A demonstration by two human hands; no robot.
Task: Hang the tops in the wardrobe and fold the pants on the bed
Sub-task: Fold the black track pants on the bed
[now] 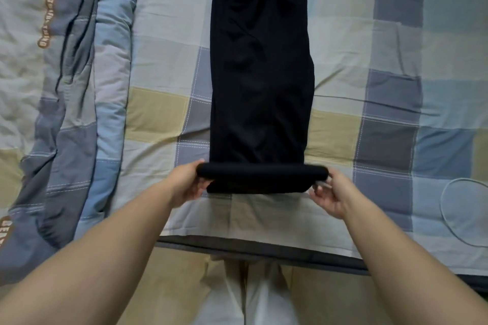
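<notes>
- A checked sheet (pixel 163 66) is spread flat.
- A quilted blanket (pixel 68 92) is bunched along the left.
- A thin white cable (pixel 446 215) is looped at the right.

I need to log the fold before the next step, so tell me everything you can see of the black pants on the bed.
The black pants of thin, smooth-looking fabric lie flat on the checked bedsheet, legs stacked into one long strip running away from the person, waistband at the far end, partly out of frame. The near end is turned up into a rounded roll or fold. The left hand and right hand grip that roll at its two ends.
</notes>
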